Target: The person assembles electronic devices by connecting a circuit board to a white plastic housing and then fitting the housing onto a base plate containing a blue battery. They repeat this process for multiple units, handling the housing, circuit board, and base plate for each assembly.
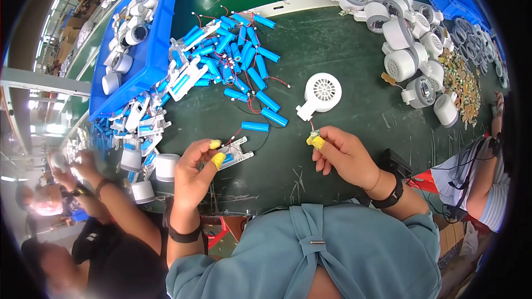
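My right hand (346, 158) pinches a small circuit board (314, 133) between yellow-wrapped thumb and forefinger. A short red wire runs from it up to a round white fan-like housing (322, 93) with a slotted grille, lying on the table. My left hand (195, 173) is held with its yellow-wrapped thumb and forefinger apart. Just beside those fingertips lies a white plastic handle shell (238, 153) with a blue battery cell (226, 158) in it; whether they touch is unclear. Above it lies a loose blue battery cell (255, 127) with a red lead.
A heap of blue battery cells (238, 50) with wires lies ahead left. Behind it a blue bin (158, 50) holds white housings. More white housings (399, 33) and a pile of small circuit boards (464, 86) lie right. Co-workers sit on both sides of me.
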{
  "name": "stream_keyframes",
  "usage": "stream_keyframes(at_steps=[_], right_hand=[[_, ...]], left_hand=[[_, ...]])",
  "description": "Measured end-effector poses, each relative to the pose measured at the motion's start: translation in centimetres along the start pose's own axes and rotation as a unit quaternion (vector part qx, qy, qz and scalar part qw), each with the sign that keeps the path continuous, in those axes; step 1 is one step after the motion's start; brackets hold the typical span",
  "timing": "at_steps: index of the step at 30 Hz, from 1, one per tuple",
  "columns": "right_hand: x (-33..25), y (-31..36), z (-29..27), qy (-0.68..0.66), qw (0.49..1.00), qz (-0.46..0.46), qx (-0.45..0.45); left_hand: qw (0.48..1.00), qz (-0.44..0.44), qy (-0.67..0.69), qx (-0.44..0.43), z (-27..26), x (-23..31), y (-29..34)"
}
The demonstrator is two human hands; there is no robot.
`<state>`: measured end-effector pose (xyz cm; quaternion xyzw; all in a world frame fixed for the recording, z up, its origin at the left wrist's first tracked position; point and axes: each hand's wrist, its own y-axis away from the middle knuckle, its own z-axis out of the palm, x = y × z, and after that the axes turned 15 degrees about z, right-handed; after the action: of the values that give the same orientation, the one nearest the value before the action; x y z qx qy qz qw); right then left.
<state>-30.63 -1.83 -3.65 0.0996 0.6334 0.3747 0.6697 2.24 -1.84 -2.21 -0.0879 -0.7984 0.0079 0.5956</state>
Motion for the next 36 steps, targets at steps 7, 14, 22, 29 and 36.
stream_keyframes(at_steps=[7, 14, 22, 29, 36], right_hand=[[0.1, -0.1, 0.3, 0.012, 1.000, -0.015, 0.010], [0.2, 0.2, 4.8, 0.378, 0.894, -0.220, 0.102], [-0.9, -5.4, 6.9, 0.568, 0.721, -0.314, 0.244], [-1.3, -4.0, 5.5, 0.531, 0.714, -0.321, 0.323], [0.4, 1.9, 1.9, 0.330, 0.884, -0.193, 0.271]], left_hand=[[0.976, 0.069, -0.188, -0.087, 0.4, 0.4, -0.7], [0.970, 0.147, -0.192, -0.036, 1.7, 1.1, -1.7], [0.999, 0.049, -0.017, -0.008, 0.8, -1.0, -0.2], [0.989, -0.048, 0.127, 0.060, -0.7, -0.5, 2.3], [0.996, -0.046, 0.070, 0.043, 0.1, 0.0, 2.4]])
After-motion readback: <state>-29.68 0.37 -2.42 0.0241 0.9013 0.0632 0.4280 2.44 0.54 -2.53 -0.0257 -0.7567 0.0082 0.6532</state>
